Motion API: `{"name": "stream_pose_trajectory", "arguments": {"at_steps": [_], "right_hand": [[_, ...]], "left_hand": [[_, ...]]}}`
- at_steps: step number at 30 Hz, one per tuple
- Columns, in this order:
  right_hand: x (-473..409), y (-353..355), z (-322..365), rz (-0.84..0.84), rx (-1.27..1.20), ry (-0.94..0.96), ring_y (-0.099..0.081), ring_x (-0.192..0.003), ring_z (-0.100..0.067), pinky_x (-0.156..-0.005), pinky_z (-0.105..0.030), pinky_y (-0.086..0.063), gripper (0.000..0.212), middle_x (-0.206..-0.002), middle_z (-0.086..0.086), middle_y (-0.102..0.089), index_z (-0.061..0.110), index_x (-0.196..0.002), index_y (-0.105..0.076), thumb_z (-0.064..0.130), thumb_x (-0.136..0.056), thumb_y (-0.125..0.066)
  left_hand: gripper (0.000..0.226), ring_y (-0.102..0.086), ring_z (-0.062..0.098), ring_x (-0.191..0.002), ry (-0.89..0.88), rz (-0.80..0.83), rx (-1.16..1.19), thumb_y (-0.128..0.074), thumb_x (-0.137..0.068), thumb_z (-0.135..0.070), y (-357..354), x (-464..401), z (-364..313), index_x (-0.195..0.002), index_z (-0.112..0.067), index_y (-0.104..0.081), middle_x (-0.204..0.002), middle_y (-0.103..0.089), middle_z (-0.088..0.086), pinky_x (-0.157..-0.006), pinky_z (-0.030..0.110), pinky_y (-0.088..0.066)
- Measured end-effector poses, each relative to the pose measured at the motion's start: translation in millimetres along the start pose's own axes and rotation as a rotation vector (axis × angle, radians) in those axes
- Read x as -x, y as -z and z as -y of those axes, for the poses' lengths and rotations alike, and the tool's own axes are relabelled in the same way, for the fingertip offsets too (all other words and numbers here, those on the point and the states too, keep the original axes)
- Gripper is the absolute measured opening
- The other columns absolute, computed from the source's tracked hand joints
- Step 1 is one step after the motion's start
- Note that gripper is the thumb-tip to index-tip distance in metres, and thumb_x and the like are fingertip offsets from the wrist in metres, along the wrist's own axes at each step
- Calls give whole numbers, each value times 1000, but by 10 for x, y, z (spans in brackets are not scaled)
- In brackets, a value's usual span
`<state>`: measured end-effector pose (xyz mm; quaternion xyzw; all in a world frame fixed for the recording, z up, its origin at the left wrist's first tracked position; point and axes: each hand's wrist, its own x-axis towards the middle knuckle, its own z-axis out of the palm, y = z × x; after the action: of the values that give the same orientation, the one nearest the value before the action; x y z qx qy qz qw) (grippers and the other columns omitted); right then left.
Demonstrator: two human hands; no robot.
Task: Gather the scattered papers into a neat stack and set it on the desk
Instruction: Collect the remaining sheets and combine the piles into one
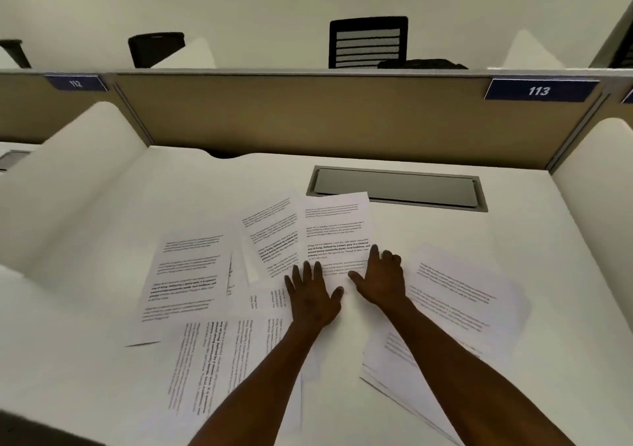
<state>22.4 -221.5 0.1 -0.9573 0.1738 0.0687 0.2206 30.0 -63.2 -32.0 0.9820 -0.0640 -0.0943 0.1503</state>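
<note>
Both the left hand (313, 300) and right hand (380, 281) lie flat and spread, gripping nothing, probably pressing the papers (337, 236) beneath them to slide sheets together. More sheets fan out on the desk (513, 240) either side.

Printed papers (185, 284) lie fanned across the tabletop (513, 240) at frame centre, overlapping. Both hands rest flat on the middle sheets, left hand (313, 300) beside right hand (382, 282). A cable hatch (397, 188) sits behind them, the partition (308, 116) beyond.
</note>
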Motion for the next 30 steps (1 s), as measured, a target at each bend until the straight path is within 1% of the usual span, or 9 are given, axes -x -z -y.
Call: {"name": "stream_pose_trajectory", "arguments": {"at_steps": [3, 6, 10, 12, 16, 19, 21, 25, 30], "right_hand": [[-140, -68, 95, -40, 125, -7, -40, -127, -35, -101, -44, -38, 91, -139, -20, -43, 9, -152, -20, 58, -86, -58], [-219, -91, 94, -62, 53, 9, -43, -124, -34, -100, -44, -38, 90, -137, -18, -45, 12, -152, -20, 46, -83, -66], [-278, -72, 126, -109, -302, -30, -47, -125, -38, -104, -44, -39, 92, -137, -22, -46, 9, -155, -21, 22, -80, -74], [-334, -26, 163, -103, -535, -129, -52, -122, -36, -104, -44, -42, 81, -134, -21, -54, 9, -150, -34, 11, -79, -74], [-374, 64, 254, -26, -867, -82, -64, -95, -27, -80, -37, -55, 51, -114, -12, -68, 16, -120, -62, -5, -74, -70], [-388, 83, 364, -3, -828, 14, -64, -88, -14, -64, -24, -51, 57, -105, 3, -65, 35, -115, -57, -1, -73, -71], [-420, 80, 431, 4, -729, 57, -62, -83, -11, -63, -23, -50, 58, -104, 1, -64, 35, -117, -55, 2, -73, -72], [-485, 12, 506, 15, -272, 94, -57, -109, -35, -88, -41, -51, 67, -119, -15, -60, 12, -134, -49, 20, -73, -76], [-427, -153, 628, 114, -36, 156, -40, -134, -37, -104, -46, -43, 98, -146, -17, -45, 7, -152, -24, 44, -77, -75]], "left_hand": [[83, -10, 31, -154, -17, -58, 103, -47, -93, -58, 25, -18, 70, -158, -15, -17, -165, -22, 10, -125, 47, -1], [85, -11, 33, -154, 92, -198, 200, -49, -94, -56, 120, -120, 214, -159, -13, -15, -165, -17, 17, -125, 43, -3], [89, -3, 39, -154, 197, -101, 130, -41, -96, -59, 255, -343, 469, -159, -10, -3, -165, -8, 22, -124, 48, 1], [85, -8, 37, -153, 158, -70, 90, -40, -98, -56, 295, -404, 538, -159, -10, -4, -165, -13, 19, -124, 49, -1], [72, -23, 34, -150, 73, -168, 118, -48, -97, -26, 273, -331, 624, -158, -7, -15, -159, -33, 18, -125, 48, -6], [77, -27, 32, -150, 28, -179, 160, -49, -87, -8, 260, -243, 677, -157, -6, -17, -156, -38, 18, -127, 45, -4], [82, -31, 30, -148, 18, -173, 183, -51, -82, -7, 275, -212, 696, -158, -7, -19, -153, -43, 16, -127, 43, -3], [85, -43, 25, -137, -1, -170, 209, -54, -77, -8, 331, -137, 723, -156, -7, -23, -137, -54, 10, -127, 39, -2], [83, -48, 23, -132, -3, -175, 226, -54, -81, -10, 385, -40, 732, -156, -9, -22, -132, -57, 8, -127, 39, -6]]}}
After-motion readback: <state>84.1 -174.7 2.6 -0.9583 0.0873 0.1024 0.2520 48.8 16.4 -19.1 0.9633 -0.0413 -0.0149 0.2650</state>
